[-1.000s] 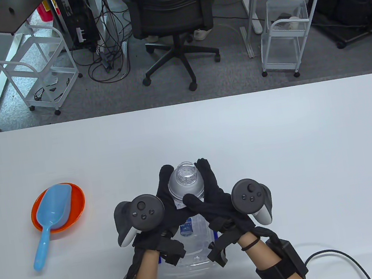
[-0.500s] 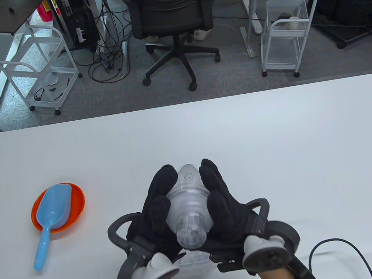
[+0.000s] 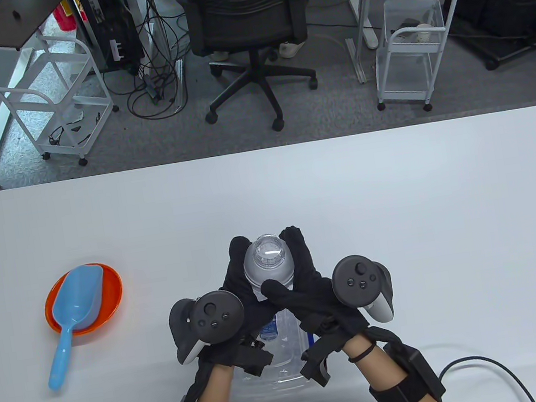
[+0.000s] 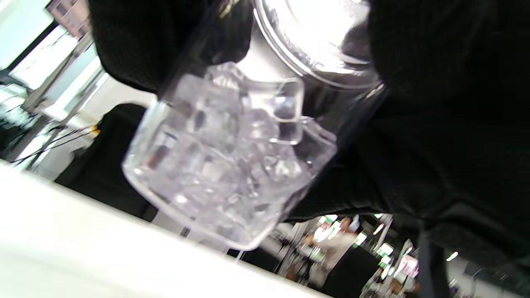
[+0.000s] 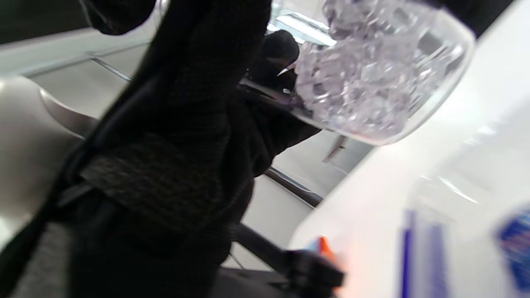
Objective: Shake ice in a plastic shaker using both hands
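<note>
Table view: both hands are working near the desk (image 3: 396, 182) front edge, centre. Wide bare surface is lying ahead and to the right; to the left an orange bowl (image 3: 111, 297) with a blue scoop (image 3: 70, 311) in it is sitting well apart from the hands. A clear container (image 3: 281, 360) with a blue label is lying on the desk just under the wrists. Left hand (image 3: 234, 291) and right hand (image 3: 311, 285) are clamping the plastic shaker (image 3: 268, 261) between them, fingers curled round its sides, right thumb crossing the front. Shaker is being held above the desk, clear cap end pointing up toward the camera.

Left wrist view: shaker (image 4: 232, 153) is showing tilted, transparent body packed with ice cubes (image 4: 248, 124), base hanging clear of the white desk (image 4: 62, 248) below. Black gloved fingers (image 4: 414, 62) are wrapping the upper part.

Right wrist view: blurred. Shaker (image 5: 381, 74) base is appearing at top right, full of ice, just off the desk (image 5: 476, 136) surface. Right glove (image 5: 186, 145) is filling the left side; finger contact isn't readable here.
</note>
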Tool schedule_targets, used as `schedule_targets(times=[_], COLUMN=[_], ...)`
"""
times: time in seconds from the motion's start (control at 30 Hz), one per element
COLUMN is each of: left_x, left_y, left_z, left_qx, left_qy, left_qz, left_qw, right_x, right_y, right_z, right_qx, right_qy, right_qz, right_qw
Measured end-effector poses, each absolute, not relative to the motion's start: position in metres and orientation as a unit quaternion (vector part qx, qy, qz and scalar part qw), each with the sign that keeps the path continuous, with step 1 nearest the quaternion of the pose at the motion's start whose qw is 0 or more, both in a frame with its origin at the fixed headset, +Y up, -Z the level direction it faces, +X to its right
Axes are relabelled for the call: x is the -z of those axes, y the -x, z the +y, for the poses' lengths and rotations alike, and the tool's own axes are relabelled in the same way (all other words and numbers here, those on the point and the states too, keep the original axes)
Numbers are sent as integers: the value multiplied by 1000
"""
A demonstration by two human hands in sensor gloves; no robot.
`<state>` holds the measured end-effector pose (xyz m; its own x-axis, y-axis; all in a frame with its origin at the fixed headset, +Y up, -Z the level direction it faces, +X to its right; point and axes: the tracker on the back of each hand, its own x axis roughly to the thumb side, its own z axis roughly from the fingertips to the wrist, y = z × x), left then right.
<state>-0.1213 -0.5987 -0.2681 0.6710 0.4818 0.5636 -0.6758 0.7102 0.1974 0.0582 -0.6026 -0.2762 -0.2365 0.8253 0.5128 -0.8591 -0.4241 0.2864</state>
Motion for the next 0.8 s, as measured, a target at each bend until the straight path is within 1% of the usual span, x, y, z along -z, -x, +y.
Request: schedule_targets(times=[0.03, 0.07, 0.1, 0.17, 0.2, 0.23, 0.27, 0.3, 0.33, 0.37, 0.4, 0.43, 0.47, 0.5, 0.53, 0.57, 0.6, 0.63, 0.7, 0.73, 0.8], left_x=[254, 233, 218, 187, 176, 174, 176, 183, 198, 217, 232, 255, 276, 285, 295, 299, 301, 300, 297, 293, 288], left_y=[119, 116, 113, 108, 106, 105, 106, 108, 112, 117, 120, 125, 130, 132, 133, 132, 130, 126, 119, 116, 114], left_z=[-583, -561, -549, -530, -527, -528, -532, -537, -544, -554, -562, -579, -601, -615, -632, -639, -644, -643, -635, -630, -624], left_qx=[-307, -260, -224, -126, -82, -68, -71, -86, -118, -156, -185, -230, -282, -322, -388, -416, -431, -416, -353, -321, -289], left_qy=[-257, -337, -391, -512, -559, -576, -584, -575, -534, -470, -416, -310, -189, -124, -60, -23, 11, 10, -8, -28, -61], left_qz=[-250, -257, -258, -248, -238, -233, -232, -234, -243, -253, -258, -259, -254, -251, -237, -231, -230, -238, -256, -256, -255], left_qw=[882, 868, 855, 813, 790, 781, 775, 780, 801, 831, 852, 885, 906, 904, 888, 879, 872, 877, 900, 911, 921], right_x=[266, 250, 236, 206, 190, 185, 185, 189, 201, 218, 229, 246, 272, 281, 292, 297, 301, 302, 302, 300, 298], right_y=[-60, -63, -66, -69, -69, -68, -65, -62, -59, -57, -57, -57, -61, -63, -66, -68, -72, -76, -79, -79, -77], right_z=[-584, -562, -548, -529, -523, -522, -526, -529, -537, -550, -559, -574, -601, -613, -628, -635, -638, -637, -633, -631, -631], right_qx=[-779, -772, -769, -764, -755, -752, -758, -766, -786, -813, -826, -842, -839, -822, -788, -771, -766, -783, -811, -814, -812], right_qy=[-337, -379, -406, -426, -425, -423, -417, -409, -387, -355, -336, -311, -294, -285, -250, -226, -209, -206, -223, -228, -237], right_qz=[-61, -110, -158, -272, -347, -370, -377, -369, -340, -290, -256, -197, -90, -43, 23, 64, 112, 127, 129, 126, 96], right_qw=[526, 498, 467, 401, 360, 344, 331, 330, 340, 360, 373, 394, 449, 491, 562, 592, 598, 572, 526, 519, 525])
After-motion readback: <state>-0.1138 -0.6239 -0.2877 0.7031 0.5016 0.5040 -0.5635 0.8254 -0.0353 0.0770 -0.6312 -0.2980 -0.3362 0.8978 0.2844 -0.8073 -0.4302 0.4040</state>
